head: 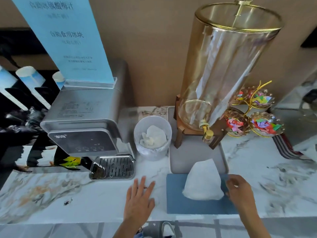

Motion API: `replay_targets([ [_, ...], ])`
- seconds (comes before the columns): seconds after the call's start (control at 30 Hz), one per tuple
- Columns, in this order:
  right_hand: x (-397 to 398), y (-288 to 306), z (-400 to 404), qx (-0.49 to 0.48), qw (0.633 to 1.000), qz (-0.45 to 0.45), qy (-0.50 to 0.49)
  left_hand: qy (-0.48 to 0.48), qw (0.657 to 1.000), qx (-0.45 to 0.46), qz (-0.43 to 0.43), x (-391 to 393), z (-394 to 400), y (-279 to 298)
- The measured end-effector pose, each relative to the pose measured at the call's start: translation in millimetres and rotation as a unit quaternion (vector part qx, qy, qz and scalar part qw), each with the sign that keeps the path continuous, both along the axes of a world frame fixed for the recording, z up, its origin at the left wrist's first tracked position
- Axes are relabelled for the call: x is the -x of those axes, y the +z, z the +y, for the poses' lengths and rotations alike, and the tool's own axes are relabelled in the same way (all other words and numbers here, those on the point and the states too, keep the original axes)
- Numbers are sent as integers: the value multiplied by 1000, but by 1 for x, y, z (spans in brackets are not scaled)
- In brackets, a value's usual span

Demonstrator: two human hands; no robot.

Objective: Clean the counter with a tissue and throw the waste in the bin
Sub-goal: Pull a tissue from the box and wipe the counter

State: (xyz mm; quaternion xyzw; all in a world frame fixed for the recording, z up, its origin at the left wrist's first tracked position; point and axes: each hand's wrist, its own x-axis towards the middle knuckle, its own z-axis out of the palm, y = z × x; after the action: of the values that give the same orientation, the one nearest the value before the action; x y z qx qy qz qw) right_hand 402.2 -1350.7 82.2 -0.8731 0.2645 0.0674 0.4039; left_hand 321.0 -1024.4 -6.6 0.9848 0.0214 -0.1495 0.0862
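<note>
So far we barely started: tissue [202,181] stands in box [173,194] by desk [51,189] front edge. Left hand [139,198] flat, fingers spread; right hand [238,191] fingers curled beside tissue, touch unclear. Dark spot [68,202] unwiped; bin [152,137] holds waste.

A white tissue [203,182] stands up in a cone from the blue tissue box [175,194] on the marbled table [85,194]; crumpled tissues [153,137] fill the translucent bin [152,134] behind.

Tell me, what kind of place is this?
Probably a self-serve drinks counter, maybe in a hotel or café: a glass dispenser with a tap, a water machine, paper cups and a blue sign.
</note>
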Motion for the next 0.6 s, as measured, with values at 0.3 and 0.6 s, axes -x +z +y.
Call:
replay_targets([
  [0.3,2,-9,15,-6,995,52,87,33,999,24,-5,3,-6,-8],
  [0.6,-4,53,24,-72,988,-44,128,138,975,167,39,-3,-21,19],
])
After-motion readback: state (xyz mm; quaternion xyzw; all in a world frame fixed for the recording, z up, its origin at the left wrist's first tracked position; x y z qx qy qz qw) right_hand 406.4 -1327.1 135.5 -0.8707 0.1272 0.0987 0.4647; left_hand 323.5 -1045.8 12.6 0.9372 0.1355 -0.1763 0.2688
